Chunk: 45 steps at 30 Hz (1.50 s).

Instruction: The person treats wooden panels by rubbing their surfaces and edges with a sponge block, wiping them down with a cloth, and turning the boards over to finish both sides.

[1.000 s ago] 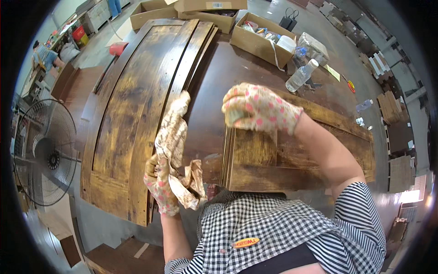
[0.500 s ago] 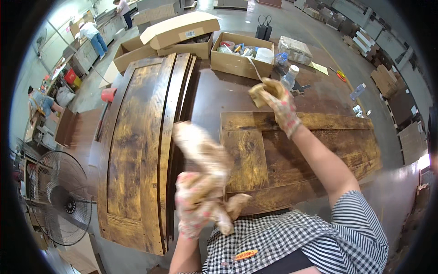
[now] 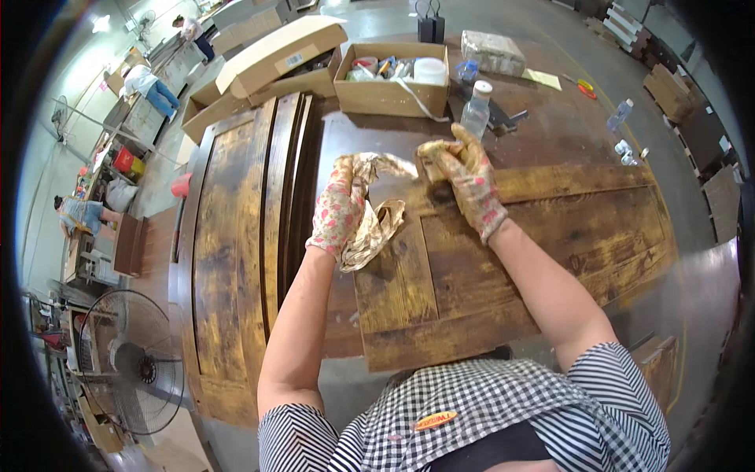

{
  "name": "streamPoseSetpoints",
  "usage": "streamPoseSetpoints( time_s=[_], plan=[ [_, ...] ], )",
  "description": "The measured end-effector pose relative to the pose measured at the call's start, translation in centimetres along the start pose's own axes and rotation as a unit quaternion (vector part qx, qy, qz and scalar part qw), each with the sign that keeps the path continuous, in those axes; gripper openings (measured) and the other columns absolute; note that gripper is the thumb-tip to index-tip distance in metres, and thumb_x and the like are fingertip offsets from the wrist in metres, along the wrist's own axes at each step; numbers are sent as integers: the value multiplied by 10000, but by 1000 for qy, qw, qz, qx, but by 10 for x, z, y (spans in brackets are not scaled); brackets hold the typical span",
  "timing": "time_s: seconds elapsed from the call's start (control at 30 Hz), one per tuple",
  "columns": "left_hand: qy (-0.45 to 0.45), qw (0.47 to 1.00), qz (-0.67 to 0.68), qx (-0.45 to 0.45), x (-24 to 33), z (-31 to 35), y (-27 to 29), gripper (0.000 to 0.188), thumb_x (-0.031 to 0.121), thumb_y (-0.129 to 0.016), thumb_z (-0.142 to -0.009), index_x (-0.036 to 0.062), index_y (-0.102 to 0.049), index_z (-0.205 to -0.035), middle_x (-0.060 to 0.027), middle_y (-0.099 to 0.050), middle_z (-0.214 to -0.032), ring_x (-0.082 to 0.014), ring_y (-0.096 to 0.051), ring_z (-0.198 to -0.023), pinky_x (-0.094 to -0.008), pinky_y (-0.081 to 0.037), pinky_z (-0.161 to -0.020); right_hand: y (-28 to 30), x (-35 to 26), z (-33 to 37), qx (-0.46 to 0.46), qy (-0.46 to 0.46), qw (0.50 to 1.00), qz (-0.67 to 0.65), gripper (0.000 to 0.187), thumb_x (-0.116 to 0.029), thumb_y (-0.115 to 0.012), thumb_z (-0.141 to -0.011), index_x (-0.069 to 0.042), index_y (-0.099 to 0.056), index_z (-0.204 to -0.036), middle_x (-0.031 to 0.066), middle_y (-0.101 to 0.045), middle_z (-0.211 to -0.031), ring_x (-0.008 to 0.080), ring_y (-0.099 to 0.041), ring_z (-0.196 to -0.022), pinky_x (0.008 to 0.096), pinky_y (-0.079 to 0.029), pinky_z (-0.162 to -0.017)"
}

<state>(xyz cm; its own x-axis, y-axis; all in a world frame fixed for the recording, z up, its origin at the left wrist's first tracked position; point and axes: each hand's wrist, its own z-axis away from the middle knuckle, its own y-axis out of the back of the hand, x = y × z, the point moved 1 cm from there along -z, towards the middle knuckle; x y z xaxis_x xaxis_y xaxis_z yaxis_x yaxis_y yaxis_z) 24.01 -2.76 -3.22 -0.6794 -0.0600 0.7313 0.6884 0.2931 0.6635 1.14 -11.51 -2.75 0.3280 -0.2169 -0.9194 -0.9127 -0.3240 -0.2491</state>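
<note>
Stained wood panel (image 3: 472,259), matt grain; crumpled cloth rag (image 3: 377,224); floral fabric gloves (image 3: 472,185).

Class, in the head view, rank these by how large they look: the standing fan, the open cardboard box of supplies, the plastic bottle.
1. Standing fan
2. Open cardboard box, though it sits farther away
3. Plastic bottle

Pink-flowered pale gloves on left hand (image 3: 340,206) and right hand (image 3: 469,181); tan-stained rag (image 3: 376,228); mottled amber-and-dark-brown wooden panel (image 3: 503,259); black-and-white checked apron (image 3: 472,409); plain brown cardboard box (image 3: 391,96).
</note>
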Motion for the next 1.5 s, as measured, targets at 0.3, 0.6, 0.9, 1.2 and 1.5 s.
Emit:
streamPoseSetpoints(
  time_s=[0.3, 0.6, 0.9, 1.2, 1.5],
  plan=[
    [30, 999, -24, -14, 42, 256, 19, 490, 104, -465, -1031, -94, -377, -1470, -304, -590, -1324, -418, -615, -1202, -448, -515, -1008, -2, -6, 1, -3, -42, 999, -22, 540, -94, -675, -976, 21, -400, -1425, 149, -677, -1166, 176, -681, -1031, 294, -558, -918],
    [-26, 942, 234, 240, 44, 249, 47, 383, 260, -662, -991, -5, -662, -1268, -104, -721, -1106, -190, -701, -840, -348, -580, -733, -9, -15, -1, -18, -102, 993, -56, 242, -138, -691, -975, -20, -644, -1181, 83, -723, -1091, 150, -688, -978, 284, -569, -861],
    [-137, 988, -47, -57, 84, 191, 18, 383, 194, -760, -788, 129, -716, -1163, -81, -664, -946, -283, -681, -861, -392, -555, -734, -98, -32, -22, -273, 173, 872, 368, 265, -264, -782, -832, -62, -748, -1001, 164, -700, -1053, 281, -702, -953, 378, -574, -862],
    [-163, 984, -29, -68, 79, 189, 22, 354, 213, -787, -784, 111, -733, -1119, -73, -665, -898, -266, -684, -826, -378, -554, -702, -76, -56, -45, -284, 105, 777, 552, 191, -278, -750, -828, -93, -741, -876, 131, -693, -926, 256, -691, -862, 365, -572, -820],
    [-141, 984, -19, -103, 81, 184, 25, 349, 196, -800, -754, 124, -743, -1091, -62, -669, -872, -254, -684, -807, -370, -542, -685, -101, -20, -34, -344, 187, 820, 418, 224, -259, -754, -812, -59, -739, -912, 163, -704, -962, 321, -683, -926, 411, -542, -873]
  ],
)
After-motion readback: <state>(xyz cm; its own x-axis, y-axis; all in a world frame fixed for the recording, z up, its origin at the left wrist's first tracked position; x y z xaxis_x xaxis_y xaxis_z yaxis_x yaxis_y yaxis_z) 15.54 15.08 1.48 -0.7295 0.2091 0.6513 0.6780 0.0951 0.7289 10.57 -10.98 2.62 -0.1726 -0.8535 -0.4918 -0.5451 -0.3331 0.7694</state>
